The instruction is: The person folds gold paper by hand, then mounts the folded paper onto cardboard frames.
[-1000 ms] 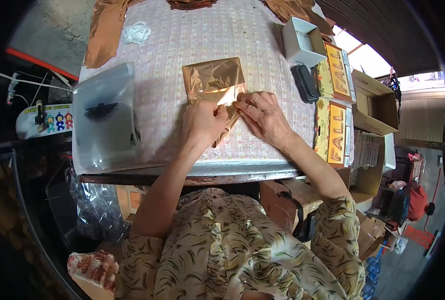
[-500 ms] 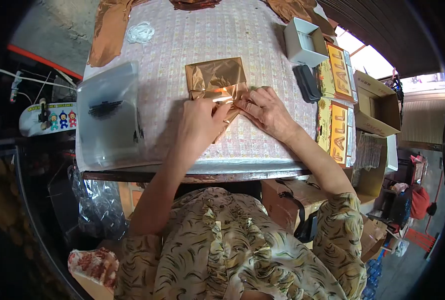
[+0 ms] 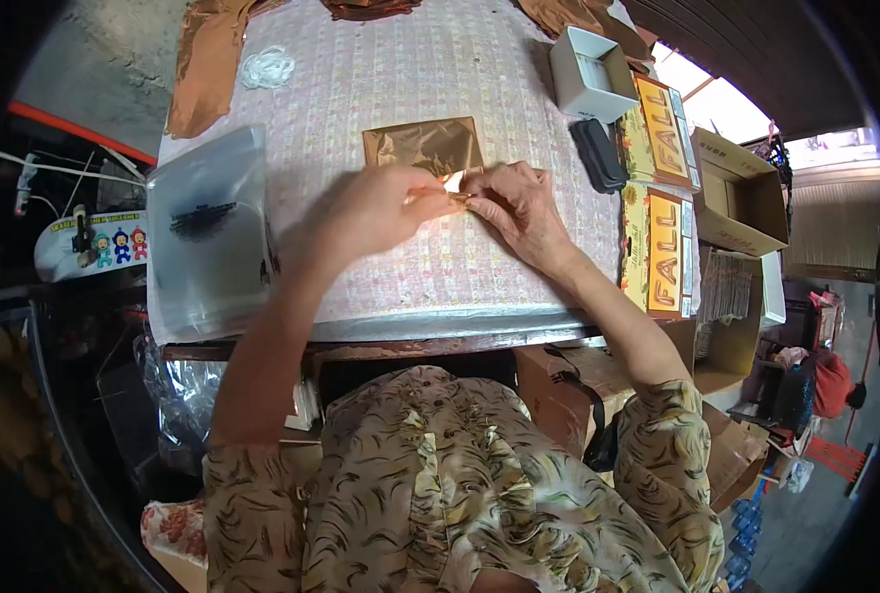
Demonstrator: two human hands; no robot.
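Observation:
A shiny copper-coloured foil balloon [image 3: 425, 143], folded flat into a rough rectangle, lies in the middle of the cloth-covered table. My left hand [image 3: 380, 210] is closed at its near edge, fingertips pinching the foil; the hand is slightly blurred. From the other side my right hand [image 3: 521, 210] grips the same near edge between thumb and fingers. The fingertips of both hands almost meet, and they cover the lower part of the foil.
On the left lies a stack of clear plastic bags [image 3: 208, 222]; a white bundle of thin strands [image 3: 268, 67] sits beyond it. Packs marked FALL [image 3: 665, 252], a dark case [image 3: 598, 156] and a white box [image 3: 590, 77] line the right side. More copper foil [image 3: 203, 74] lies far left.
My left hand has moved up and inward over the foil. The loose foil that stuck out below my hands is folded up or hidden behind them. My right hand has barely shifted.

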